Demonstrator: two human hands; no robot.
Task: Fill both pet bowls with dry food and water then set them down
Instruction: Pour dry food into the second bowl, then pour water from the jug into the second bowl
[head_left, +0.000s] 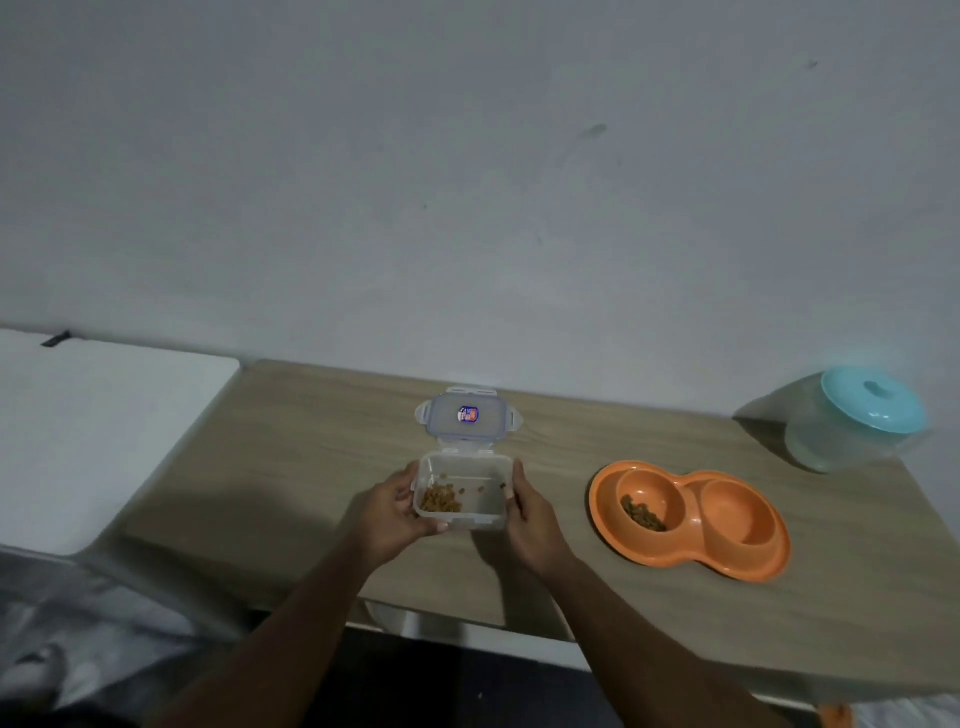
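Left hand (400, 512): the left wall of the food container (483, 501) is gripped, with the fingers (407, 480) curled round its far-left side and the thumb laid along the near edge.
Right hand (530, 514): the right wall of the same container is held, with the fingers (521, 480) pressed upright against it.
Opening: both sets of fingers are kept narrow, closed onto the container walls.
Food container: it is clear plastic and is held between the two hands over the middle of the worktop (311, 441). Whether its base touches the worktop cannot be told.
Lid (466, 415): it is swung open and stands at the container's far side.
Dry food (440, 500): a small heap is gathered in the container's near-left corner, just beside the left fingers, and a few pieces are scattered further right.
Pet bowl (691, 519): the orange double bowl is set flat on the worktop, right of the right hand and apart from it. Kibble (643, 514) is seen in its left compartment.
Jar (857, 421): it is clear with a teal lid and is placed at the worktop's far right.
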